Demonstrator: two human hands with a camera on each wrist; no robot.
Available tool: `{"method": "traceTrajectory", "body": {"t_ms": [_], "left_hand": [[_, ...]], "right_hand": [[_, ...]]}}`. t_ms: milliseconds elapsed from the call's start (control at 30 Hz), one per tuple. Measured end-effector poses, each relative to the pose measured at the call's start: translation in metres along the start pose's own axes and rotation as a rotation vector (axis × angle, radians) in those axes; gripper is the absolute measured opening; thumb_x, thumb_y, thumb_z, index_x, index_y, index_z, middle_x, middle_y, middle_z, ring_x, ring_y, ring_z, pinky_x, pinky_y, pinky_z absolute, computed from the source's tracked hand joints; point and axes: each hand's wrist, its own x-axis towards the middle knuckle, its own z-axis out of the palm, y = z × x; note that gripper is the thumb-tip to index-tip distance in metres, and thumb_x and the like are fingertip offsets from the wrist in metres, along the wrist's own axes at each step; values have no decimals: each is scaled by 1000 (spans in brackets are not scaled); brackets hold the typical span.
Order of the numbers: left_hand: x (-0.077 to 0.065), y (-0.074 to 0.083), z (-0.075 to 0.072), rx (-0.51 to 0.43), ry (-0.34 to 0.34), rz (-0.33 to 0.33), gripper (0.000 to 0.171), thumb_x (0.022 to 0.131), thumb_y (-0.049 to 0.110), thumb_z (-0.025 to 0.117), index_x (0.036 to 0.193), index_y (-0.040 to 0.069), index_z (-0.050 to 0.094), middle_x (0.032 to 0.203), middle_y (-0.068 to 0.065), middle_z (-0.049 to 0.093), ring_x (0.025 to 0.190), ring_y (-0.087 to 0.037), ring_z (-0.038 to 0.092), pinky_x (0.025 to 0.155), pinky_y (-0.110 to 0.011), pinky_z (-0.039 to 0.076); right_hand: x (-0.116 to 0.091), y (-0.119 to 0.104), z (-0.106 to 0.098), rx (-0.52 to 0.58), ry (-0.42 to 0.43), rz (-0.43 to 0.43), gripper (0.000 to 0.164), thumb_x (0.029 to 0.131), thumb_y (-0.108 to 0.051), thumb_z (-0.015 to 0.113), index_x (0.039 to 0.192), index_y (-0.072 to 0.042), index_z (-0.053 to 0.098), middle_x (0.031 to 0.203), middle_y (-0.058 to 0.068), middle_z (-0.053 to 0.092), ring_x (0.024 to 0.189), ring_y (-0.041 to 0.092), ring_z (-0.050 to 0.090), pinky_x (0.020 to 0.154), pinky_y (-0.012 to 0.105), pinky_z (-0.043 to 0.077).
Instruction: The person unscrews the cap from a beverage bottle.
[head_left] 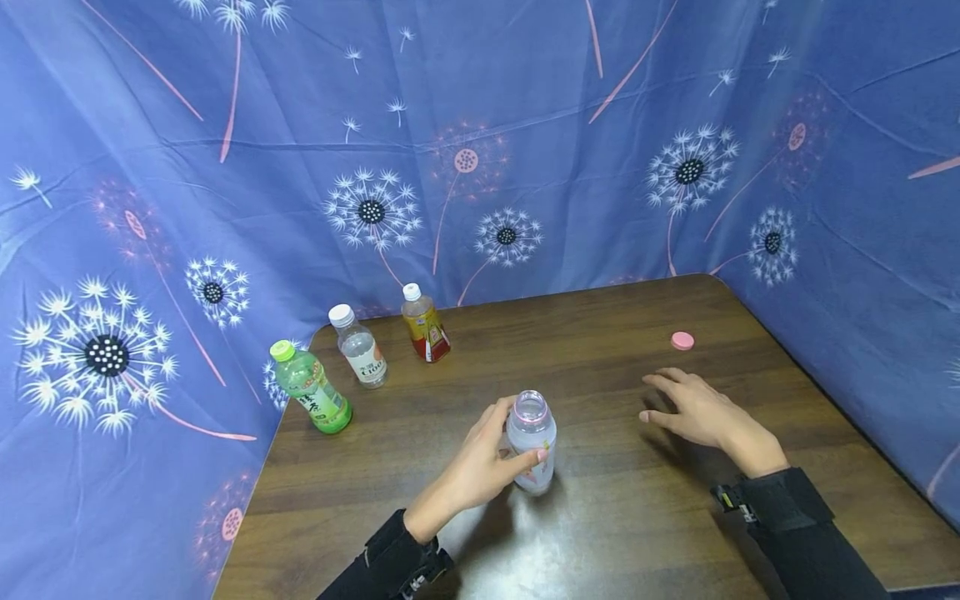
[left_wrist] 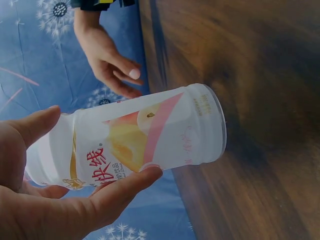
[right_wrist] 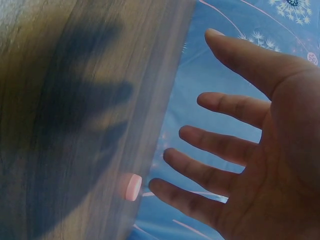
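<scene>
My left hand [head_left: 483, 462] grips an uncapped, whitish plastic bottle [head_left: 534, 442] near the middle of the table. In the left wrist view the bottle [left_wrist: 150, 132] shows a white label with red characters and a fruit picture, with fingers and thumb on either side of it. The bottle's mouth is bare in the head view. Off to the right, my right hand [head_left: 701, 408] hovers over the table, fingers spread, holding nothing. Just beyond its fingertips lies a pink bottle cap [head_left: 682, 341], also seen in the right wrist view as a small pink cap [right_wrist: 133, 187].
Three capped bottles stand at the back left of the brown table [head_left: 600, 350]: a green one [head_left: 318, 390], a clear one with a white cap [head_left: 362, 350], and one with a yellow-and-red label [head_left: 426, 327]. A blue dandelion-patterned cloth [head_left: 570, 183] hangs behind and beside the table.
</scene>
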Motion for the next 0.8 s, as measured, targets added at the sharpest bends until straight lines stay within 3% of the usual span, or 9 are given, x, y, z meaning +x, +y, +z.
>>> {"method": "traceTrajectory", "body": {"t_ms": [267,467,733,800], "left_hand": [[-8,-3,0,0,-40,-28,70,92,41,75,149,30,37,136,-6,53,125,-29,56,86,-37,63],[-12,-5,3,3,-24,-29,71,91,40,76,150,31,38,133,-6,54,123,-29,55,86,-36,63],[-13,-9,4,-21,-17,-13,71,89,38,78,149,31,40,132,-6,54,124,-31,57,85,-34,63],[-13,-10,5,-21,-15,-4,70,90,38,78,149,31,40,132,-6,54,124,-32,58,84,-35,63]], "right_hand": [[12,6,-6,-9,14,-1,71,93,-50,68,147,-7,50,151,27,44,133,57,43,93,78,43],[31,17,-14,-4,25,6,71,94,-49,68,147,-4,49,149,27,46,131,55,47,93,76,45],[63,41,-20,-12,-28,116,84,95,-61,60,152,-3,40,152,34,34,132,61,38,94,79,41],[70,48,-21,-14,-35,119,84,95,-58,61,152,-1,39,151,35,34,129,59,43,95,76,43]]}}
